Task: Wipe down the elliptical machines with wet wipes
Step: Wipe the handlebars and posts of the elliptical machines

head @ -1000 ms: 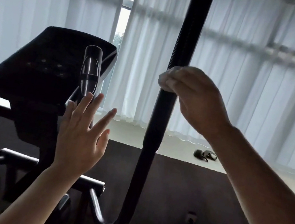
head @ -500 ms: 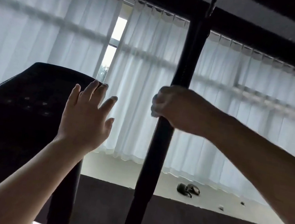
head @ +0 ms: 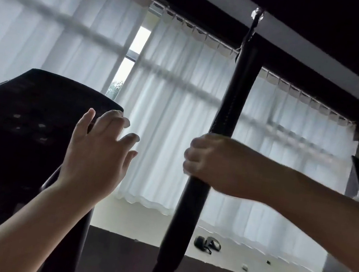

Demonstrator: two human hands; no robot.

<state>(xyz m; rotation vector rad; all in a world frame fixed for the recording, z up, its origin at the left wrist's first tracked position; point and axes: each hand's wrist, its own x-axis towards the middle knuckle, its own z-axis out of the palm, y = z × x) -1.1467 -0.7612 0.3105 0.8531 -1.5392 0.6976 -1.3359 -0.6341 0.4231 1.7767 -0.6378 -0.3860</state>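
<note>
The right hand is curled tight around the tall black round handle bar of the elliptical machine. The bar goes up above this hand and down below it. A pale bit peeks out at the fingers on the left side of the fist; it may be the wet wipe, but the view is too blurry to be sure.

The left hand is up in the air with its fingers spread wide, and it holds nothing. Just left of this hand and behind it is the dark flat console panel of the machine. The fingertips look very near the panel's top edge, but I cannot tell if they touch it.

Far behind both hands hang long white curtains. Below the right hand, on the pale floor, lies a small black strappy thing.
</note>
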